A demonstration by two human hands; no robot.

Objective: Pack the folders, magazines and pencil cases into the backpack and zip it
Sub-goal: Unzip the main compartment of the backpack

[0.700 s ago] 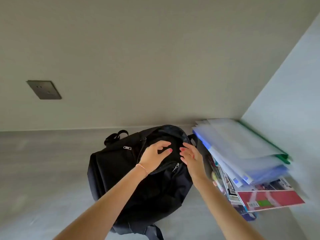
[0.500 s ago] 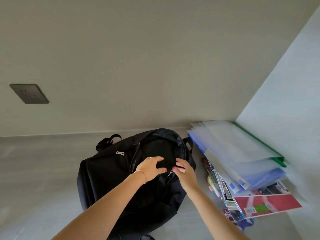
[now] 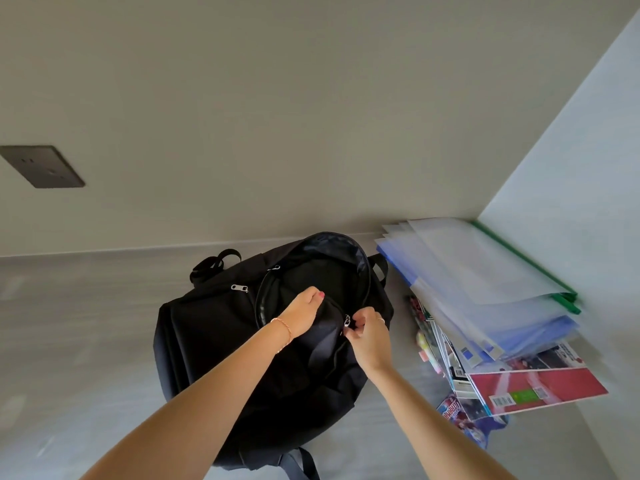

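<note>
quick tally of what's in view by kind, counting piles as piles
black backpack: 1
pile of translucent folders: 1
pile of magazines: 1
hands, left hand and right hand, both at the backpack: 2
dark wall plate: 1
total: 6

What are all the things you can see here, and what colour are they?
backpack: one, black, lying on the grey floor, main opening unzipped
zipper pull: one, silver, at the opening's edge
folders: a stack, translucent white, blue and green, right of the backpack by the wall
magazines: several, colourful, under the folders
wall plate: one, dark grey, on the beige wall
left hand: holds the opening's flap
right hand: pinches the zipper pull
</note>
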